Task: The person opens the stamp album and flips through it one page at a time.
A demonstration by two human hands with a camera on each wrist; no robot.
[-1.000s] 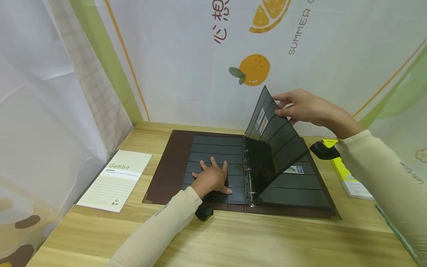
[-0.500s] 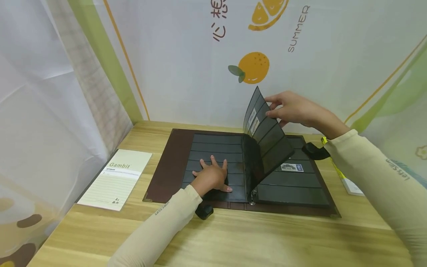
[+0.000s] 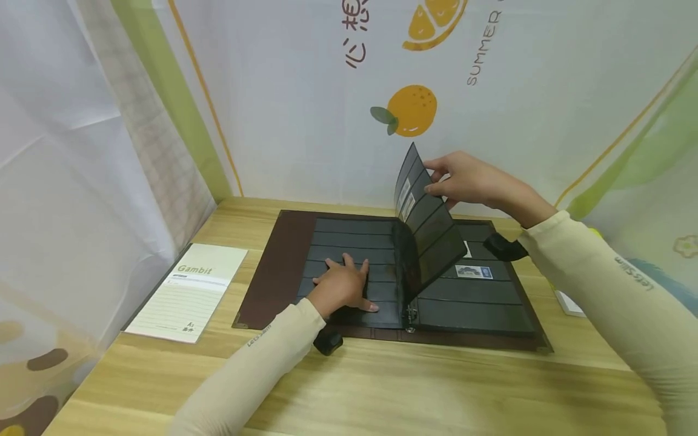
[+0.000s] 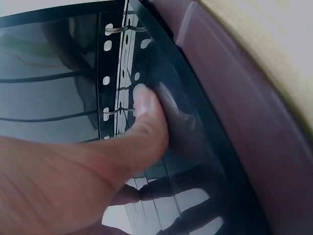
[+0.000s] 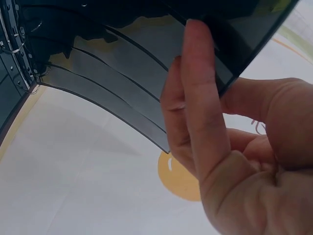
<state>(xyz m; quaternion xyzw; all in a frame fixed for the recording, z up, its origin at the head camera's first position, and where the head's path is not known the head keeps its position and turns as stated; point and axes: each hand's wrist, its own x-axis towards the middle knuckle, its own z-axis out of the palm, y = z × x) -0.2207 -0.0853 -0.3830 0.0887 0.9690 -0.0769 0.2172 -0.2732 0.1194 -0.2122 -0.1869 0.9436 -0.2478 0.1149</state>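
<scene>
An album with a dark brown cover (image 3: pixel 271 266) lies spread on the table, its black strip-pocket pages bound by metal rings (image 3: pixel 410 316). One black album page (image 3: pixel 433 227) stands tilted and bowed above the rings, with small stamps (image 3: pixel 408 207) in its pockets. My right hand (image 3: pixel 470 180) pinches that page by its outer edge, thumb on one side and fingers on the other. On the left page (image 3: pixel 354 235) my left hand (image 3: pixel 340 287) rests with fingers spread, its thumb (image 4: pixel 146 110) near the rings. Another stamp (image 3: pixel 474 272) shows on the right page (image 3: pixel 471 313).
To the left of the album lies a notebook (image 3: pixel 187 293) on the wooden table (image 3: pixel 436 387). A white-and-yellow box (image 3: pixel 570 304) at the right is mostly hidden behind my right sleeve (image 3: pixel 594 284). A printed cloth (image 3: pixel 305 121) hangs behind the table.
My right hand has moved to the left with the page, which now stands steeper and bends more near the rings. More of the right page shows. My left hand stays in place.
</scene>
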